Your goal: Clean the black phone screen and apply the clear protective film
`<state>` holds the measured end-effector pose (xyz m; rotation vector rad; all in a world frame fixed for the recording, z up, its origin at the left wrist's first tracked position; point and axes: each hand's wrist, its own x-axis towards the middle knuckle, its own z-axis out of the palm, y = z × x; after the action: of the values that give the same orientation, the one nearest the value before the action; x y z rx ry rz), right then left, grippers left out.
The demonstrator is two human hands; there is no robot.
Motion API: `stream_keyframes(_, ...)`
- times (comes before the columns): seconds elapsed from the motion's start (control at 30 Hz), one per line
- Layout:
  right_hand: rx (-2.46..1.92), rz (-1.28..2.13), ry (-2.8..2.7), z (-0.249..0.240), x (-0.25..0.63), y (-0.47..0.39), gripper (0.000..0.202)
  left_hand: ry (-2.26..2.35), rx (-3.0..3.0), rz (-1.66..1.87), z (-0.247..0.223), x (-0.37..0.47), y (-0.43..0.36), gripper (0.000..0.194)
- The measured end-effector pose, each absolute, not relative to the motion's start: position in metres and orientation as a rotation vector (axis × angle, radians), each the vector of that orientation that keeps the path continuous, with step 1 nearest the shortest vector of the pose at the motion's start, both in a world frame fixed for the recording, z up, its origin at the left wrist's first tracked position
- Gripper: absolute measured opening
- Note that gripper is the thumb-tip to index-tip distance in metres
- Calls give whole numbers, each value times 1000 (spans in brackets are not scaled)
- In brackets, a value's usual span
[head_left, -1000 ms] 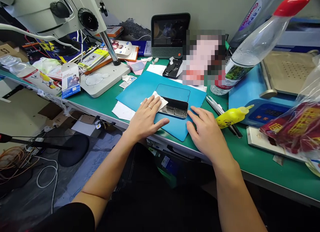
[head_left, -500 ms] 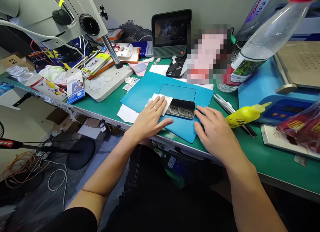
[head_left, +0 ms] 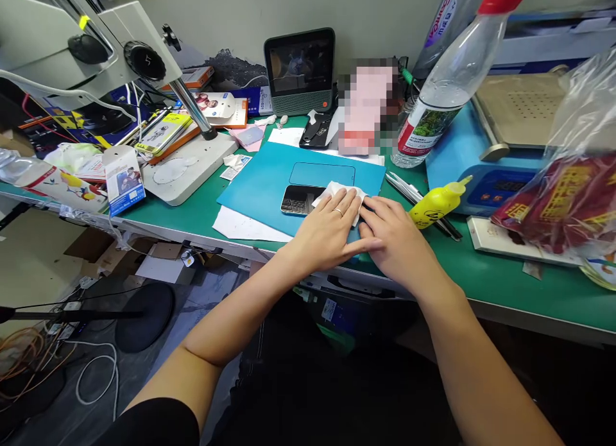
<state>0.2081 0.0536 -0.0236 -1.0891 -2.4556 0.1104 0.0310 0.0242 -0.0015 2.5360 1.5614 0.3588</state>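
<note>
A smartphone [head_left: 299, 201] lies screen up on a blue mat [head_left: 260, 176], its right part covered. Over that part a white tissue [head_left: 360, 193] is spread, pressed down by my left hand [head_left: 330, 231], whose fingers lie flat and whose thumb points right. Close against the tissue's right side rests my right hand [head_left: 394, 240], fingers stretched out and partly bent at the phone's hidden right end. Whether its fingertips touch the phone cannot be made out.
Right of the mat are a yellow squeeze bottle [head_left: 437, 205], a water bottle [head_left: 428, 122] and a blue heating machine [head_left: 462, 170]. A microscope stand [head_left: 192, 170] occupies the left. Behind stand a smart display [head_left: 301, 70] and another phone [head_left: 315, 131].
My left hand has slid the tissue rightward along the phone, uncovering its left end. It now lies beside my right hand, which stays at the phone's right end. The view has shifted.
</note>
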Motion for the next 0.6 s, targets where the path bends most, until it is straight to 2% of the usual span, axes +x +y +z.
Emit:
stream_keyframes(0.3, -1104, 120, -2436, -23, 209, 55, 49, 1834, 2480, 305, -2, -32, -6, 91)
stream_keyframes(0.53, -1226, 245, -2459, -9, 203, 72, 63, 1685, 2463, 285, 13, -103, 2, 73)
stream_keyframes(0.6, -1277, 262, -2460, 0, 195, 83, 62, 1679, 2444, 327, 17, -119, 4, 68)
